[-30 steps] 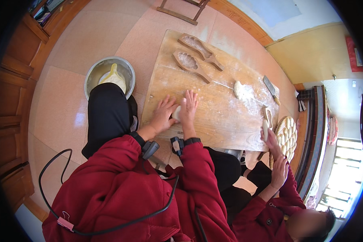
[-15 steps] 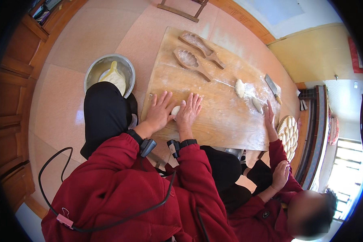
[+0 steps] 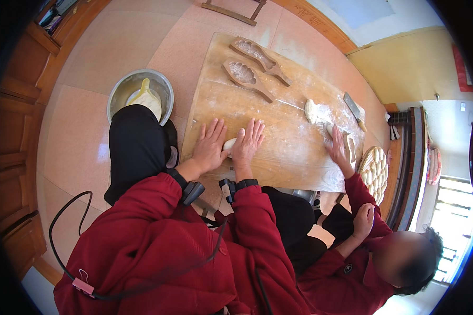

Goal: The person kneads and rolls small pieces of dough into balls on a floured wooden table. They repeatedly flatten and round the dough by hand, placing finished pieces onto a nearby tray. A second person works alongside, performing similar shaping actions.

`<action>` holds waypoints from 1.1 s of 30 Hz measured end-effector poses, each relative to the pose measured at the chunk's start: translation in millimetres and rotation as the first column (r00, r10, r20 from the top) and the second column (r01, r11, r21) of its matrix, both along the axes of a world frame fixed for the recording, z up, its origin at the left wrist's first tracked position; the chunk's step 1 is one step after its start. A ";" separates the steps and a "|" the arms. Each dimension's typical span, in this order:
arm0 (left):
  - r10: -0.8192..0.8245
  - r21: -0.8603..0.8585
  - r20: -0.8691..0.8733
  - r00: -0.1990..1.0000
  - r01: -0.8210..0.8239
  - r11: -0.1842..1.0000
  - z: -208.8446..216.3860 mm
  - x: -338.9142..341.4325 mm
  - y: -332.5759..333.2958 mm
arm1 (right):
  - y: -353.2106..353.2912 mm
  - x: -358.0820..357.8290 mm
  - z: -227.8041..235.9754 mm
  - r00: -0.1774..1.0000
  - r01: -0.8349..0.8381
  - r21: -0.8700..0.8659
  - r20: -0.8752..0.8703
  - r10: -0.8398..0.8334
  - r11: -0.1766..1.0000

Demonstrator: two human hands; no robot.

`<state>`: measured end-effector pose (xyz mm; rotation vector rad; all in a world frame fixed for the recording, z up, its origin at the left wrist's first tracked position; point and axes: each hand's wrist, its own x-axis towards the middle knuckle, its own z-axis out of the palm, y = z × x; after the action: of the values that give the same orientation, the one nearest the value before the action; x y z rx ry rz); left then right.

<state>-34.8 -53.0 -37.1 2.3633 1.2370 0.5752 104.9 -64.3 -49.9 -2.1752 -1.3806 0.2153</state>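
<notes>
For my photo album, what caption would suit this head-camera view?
Both hands, left hand and right hand, press a dough piece on a floured wooden board.

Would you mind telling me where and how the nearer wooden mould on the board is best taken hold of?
Grip the nearer mould by its narrow handle, the end pointing toward the board's right side, coming from above. It lies flat with the carved hollow facing up, so the wide head gives little to pinch, while the slim handle fits a closed hand. Both hands are on the dough now.

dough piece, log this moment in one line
left hand flat on dough piece | right hand flat on it | wooden board floured
</notes>
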 end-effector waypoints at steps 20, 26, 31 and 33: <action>-0.297 -0.006 0.022 0.955 0.297 0.955 -4.1 3.1 -11.9 | -21.5 -5.2 -7.5 0.889 -0.034 0.134 -0.448 0.091 0.990; -0.151 -0.071 0.087 0.985 0.158 0.985 0.5 -0.4 -2.1 | 15.0 15.2 -10.0 0.999 0.019 0.089 -0.033 -0.017 0.996; -0.246 -0.068 0.080 0.966 0.252 0.965 1.3 -1.0 -2.0 | -6.0 5.2 0.3 0.906 -0.067 0.182 -0.400 0.136 0.981; -0.318 0.027 0.092 0.944 0.317 0.948 -1.7 -1.4 -6.3 | -21.8 -4.6 0.0 0.904 -0.101 0.140 -0.399 0.149 0.985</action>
<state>-36.2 -59.2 -38.8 2.4446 0.7890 0.5798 100.3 -86.1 -49.9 -1.8136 -1.2539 0.5896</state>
